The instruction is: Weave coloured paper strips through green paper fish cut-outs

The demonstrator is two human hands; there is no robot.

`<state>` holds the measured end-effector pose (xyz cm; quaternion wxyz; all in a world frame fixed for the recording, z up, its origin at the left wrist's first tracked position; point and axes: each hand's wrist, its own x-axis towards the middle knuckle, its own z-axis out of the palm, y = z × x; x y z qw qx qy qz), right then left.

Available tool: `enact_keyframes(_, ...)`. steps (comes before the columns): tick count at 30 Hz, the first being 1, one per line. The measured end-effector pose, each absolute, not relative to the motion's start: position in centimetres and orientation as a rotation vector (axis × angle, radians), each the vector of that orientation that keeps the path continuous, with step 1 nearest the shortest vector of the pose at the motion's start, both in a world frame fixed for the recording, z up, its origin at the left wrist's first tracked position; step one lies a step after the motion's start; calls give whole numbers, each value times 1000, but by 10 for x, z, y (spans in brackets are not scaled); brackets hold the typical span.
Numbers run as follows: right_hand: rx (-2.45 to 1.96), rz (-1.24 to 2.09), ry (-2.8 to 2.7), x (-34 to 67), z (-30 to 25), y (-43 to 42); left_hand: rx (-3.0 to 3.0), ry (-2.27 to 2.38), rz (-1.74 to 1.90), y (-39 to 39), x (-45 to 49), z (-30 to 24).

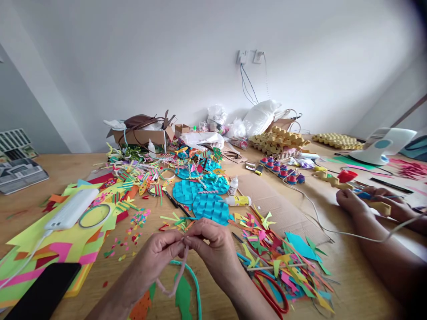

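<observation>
My left hand (150, 260) and my right hand (215, 249) meet at the front middle of the table, fingertips pinched together. Between them they hold a pale pink pipe cleaner (183, 269), which hangs down in a loop; its ends are hidden in the fingers. Below lies a curved turquoise pipe cleaner (197, 284). Beside it rest a green paper cutout (183, 298) and an orange spotted paper cutout (140, 306), the latter partly behind my left forearm. Just beyond my fingertips are blue disks (210, 209) covered in paper scales.
Paper scraps and red-handled scissors (271, 293) lie right of my hands. A phone (45, 291) and a white power bank (75, 209) sit left on coloured paper. Glue bottles (238, 201) stand and lie ahead. At right, another person's hands (355, 202) hold egg-carton pieces; a white cable (315, 209) crosses there.
</observation>
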<state>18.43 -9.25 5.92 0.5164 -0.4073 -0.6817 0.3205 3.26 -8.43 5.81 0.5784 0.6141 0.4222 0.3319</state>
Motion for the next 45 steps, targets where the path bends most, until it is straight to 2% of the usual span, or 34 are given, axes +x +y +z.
enact_keyframes(10,-988,471,-1736,181,57,-96,1354,884,763,-90,34,53)
enact_keyframes(13,-975,541,-1708,181,57,-95,1348,881,789,-90,34,50)
enact_keyframes(22,-953,1061,-1566,187,61,-90,1465,971,724,-84,34,59)
enact_keyframes(30,-1160,870,-1781,192,76,-92,1563,1064,816,-88,37,56)
enact_keyframes(37,-1030,1107,-1579,191,68,-91,1361,1065,883,-88,29,54)
enact_keyframes(45,-1033,966,-1574,186,61,-92,1285,1011,894,-92,33,53)
